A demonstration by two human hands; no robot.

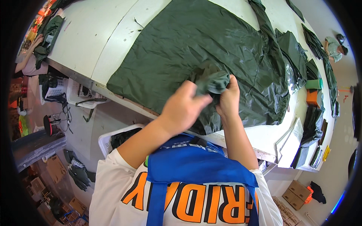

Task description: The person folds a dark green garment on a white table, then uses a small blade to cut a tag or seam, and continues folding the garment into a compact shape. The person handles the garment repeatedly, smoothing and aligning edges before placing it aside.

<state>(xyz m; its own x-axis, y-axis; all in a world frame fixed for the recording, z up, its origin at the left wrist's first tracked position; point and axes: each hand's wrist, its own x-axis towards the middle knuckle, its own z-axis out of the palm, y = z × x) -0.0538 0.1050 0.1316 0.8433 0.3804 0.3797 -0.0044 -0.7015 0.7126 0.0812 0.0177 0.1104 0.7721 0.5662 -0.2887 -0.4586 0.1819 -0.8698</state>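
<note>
A large dark green, shiny waterproof cloth (pixel 166 45), wrinkled and perhaps a rain garment, is spread over the white table in front of me. My right hand (pixel 230 98) is closed on a bunched, gathered part (pixel 217 83) of this cloth, raised a little above the rest. Just left of the bunch is my left hand (pixel 183 107), its thumb pointing toward the gathered cloth. Motion smears its fingers, so whether they grip the fabric cannot be made out. The cloth's near edge hangs over the table edge by my blue apron (pixel 196 164).
More dark green pieces (pixel 290 51) lie along the table's right side, near a green roll (pixel 314 84) and an orange box (pixel 313 98). White baskets (pixel 77 94) stand below the table (pixel 109 22) at left. One person handles cloth at far left; another (pixel 333 49) is at far right.
</note>
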